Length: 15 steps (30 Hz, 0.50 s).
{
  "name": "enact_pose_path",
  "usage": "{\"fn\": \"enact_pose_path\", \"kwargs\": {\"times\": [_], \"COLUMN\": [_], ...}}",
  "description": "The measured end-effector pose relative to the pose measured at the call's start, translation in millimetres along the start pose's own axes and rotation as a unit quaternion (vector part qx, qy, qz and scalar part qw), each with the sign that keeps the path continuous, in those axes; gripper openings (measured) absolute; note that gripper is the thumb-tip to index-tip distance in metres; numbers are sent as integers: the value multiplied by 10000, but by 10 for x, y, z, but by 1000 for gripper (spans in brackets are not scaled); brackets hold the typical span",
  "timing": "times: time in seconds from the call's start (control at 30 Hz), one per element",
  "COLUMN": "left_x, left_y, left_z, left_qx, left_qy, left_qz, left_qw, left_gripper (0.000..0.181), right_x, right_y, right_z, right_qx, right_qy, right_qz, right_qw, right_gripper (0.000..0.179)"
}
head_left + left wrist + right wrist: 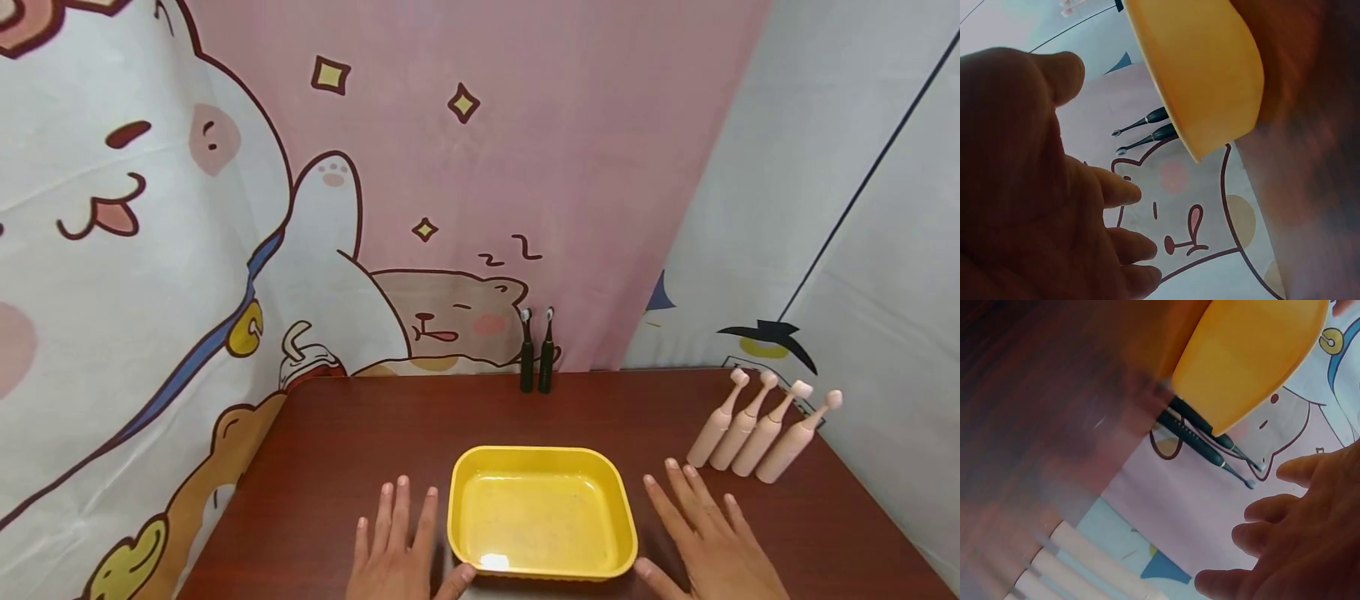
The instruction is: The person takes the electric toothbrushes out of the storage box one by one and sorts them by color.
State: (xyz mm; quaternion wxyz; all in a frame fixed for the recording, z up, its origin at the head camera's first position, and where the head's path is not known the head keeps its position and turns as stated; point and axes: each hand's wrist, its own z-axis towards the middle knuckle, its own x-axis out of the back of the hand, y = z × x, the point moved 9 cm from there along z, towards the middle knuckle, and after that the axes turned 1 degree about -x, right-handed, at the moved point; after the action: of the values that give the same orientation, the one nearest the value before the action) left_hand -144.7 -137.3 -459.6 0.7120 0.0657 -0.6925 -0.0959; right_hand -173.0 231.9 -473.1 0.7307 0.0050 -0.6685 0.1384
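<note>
A shallow yellow tray (543, 510) with rounded corners sits at the front middle of the dark red-brown table, nothing in it. To its left, my left hand (401, 550) is spread palm down with straight fingers, the thumb close by the tray's front left corner. On the other side my right hand (705, 537) is spread likewise, its thumb near the front right corner. Neither hand grips anything. The left wrist view has the tray's yellow wall (1204, 75) beyond my fingers; the same wall (1247, 356) appears in the right wrist view.
Two dark green electric toothbrushes (536, 358) stand upright at the table's back edge. Several pale pink electric toothbrushes (757, 429) stand in a row at the right, just beyond my right fingertips. A cartoon-printed cloth (570, 167) hangs behind the table (360, 433).
</note>
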Motion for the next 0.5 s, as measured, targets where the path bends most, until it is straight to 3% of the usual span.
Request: {"fn": "enact_pose_path", "kwargs": {"times": [0.27,0.5], "left_x": [-155,-193], "left_y": [-72,-121], "left_z": [11,16], "left_qx": [181,222], "left_qy": [-590,-599], "left_qz": [-225,-393], "left_qw": [9978,9972], "left_gripper": [110,111], "right_x": [-129,-112], "right_y": [-154,-178], "right_z": [14,14], "right_qx": [-193,-250], "right_qy": [-200,-114], "right_qz": [-329,-530], "right_qw": [9991,9982], "right_gripper": [108,111]}}
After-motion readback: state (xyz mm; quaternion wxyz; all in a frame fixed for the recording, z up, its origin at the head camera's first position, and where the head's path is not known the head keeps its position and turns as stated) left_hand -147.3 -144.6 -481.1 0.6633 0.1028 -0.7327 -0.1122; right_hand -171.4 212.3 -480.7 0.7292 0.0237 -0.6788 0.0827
